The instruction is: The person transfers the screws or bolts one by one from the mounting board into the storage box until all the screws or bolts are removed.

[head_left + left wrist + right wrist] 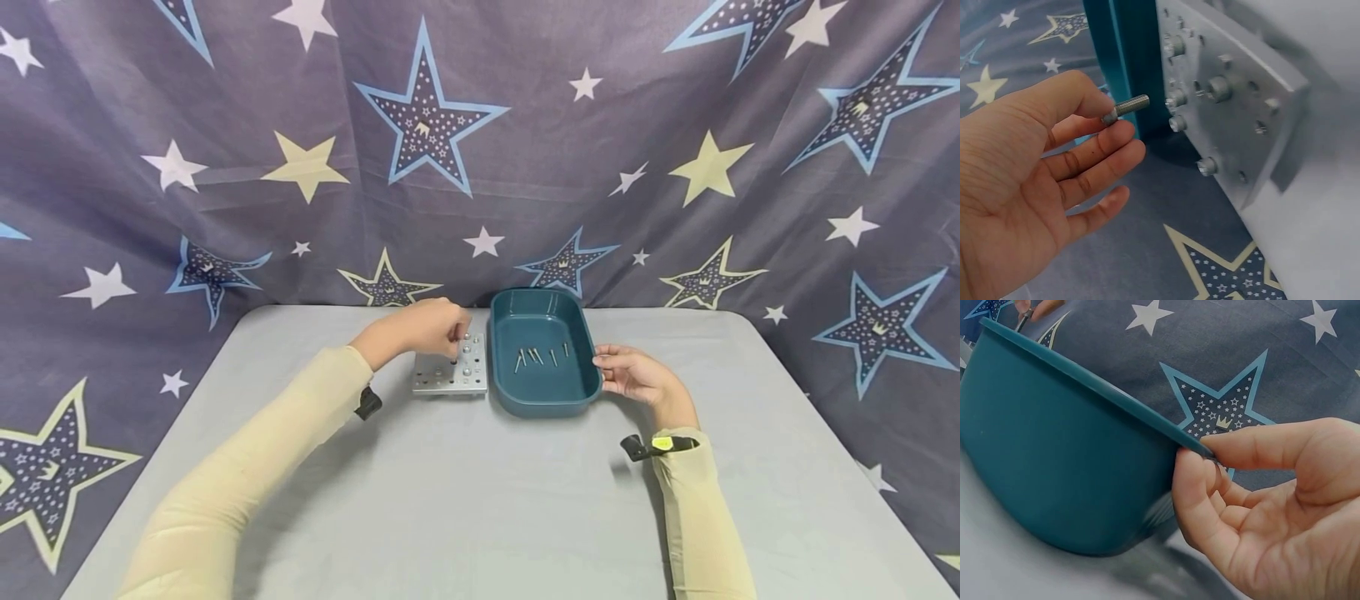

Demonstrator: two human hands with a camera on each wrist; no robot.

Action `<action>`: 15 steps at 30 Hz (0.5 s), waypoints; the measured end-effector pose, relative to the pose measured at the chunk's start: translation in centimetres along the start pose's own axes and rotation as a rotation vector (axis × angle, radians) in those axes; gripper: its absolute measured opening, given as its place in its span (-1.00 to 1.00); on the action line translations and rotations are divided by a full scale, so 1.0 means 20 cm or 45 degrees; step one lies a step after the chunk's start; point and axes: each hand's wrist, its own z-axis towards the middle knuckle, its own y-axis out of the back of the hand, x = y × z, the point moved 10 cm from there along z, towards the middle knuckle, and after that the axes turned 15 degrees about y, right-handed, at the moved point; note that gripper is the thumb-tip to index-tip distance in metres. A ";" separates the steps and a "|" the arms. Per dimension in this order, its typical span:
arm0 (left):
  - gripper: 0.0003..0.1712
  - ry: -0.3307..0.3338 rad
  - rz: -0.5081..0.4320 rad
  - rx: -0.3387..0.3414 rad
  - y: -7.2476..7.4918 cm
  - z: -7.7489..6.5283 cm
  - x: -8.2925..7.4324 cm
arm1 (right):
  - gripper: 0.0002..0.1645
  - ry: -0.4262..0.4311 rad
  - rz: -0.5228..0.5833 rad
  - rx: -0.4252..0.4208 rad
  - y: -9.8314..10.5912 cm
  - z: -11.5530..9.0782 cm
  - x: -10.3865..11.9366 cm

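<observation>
Between thumb and fingertips, my left hand pinches a small metal screw. Its threaded end points away from the fingers, toward a silver metal plate with rows of holes. Several socket-head screws stand in that plate, and the held one is apart from it. My right hand pinches the right rim of a teal tray, thumb on top and fingers beneath, as the right wrist view shows. Several loose screws lie on the tray floor.
Plate and tray sit side by side on a grey-white table. Behind the table's back edge hangs a dark star-patterned cloth. A black strap mount sticks out from the right wrist.
</observation>
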 end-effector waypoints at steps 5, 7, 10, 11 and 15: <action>-0.84 0.006 -0.003 0.012 0.04 0.02 -0.03 | -0.73 0.002 -0.002 -0.012 0.01 0.00 0.00; -0.84 -0.015 0.002 -0.002 0.06 0.02 -0.05 | -0.73 0.004 -0.003 -0.013 0.01 0.00 -0.01; -0.86 -0.039 0.018 -0.018 0.08 0.04 -0.08 | -0.73 0.005 0.003 -0.010 0.01 0.00 -0.01; -0.86 -0.042 0.022 -0.018 0.09 0.04 -0.09 | -0.73 0.006 0.005 -0.006 0.01 0.00 -0.01; -0.89 -0.029 0.014 0.002 0.12 0.06 -0.13 | -0.73 0.013 0.016 -0.001 0.01 0.01 -0.01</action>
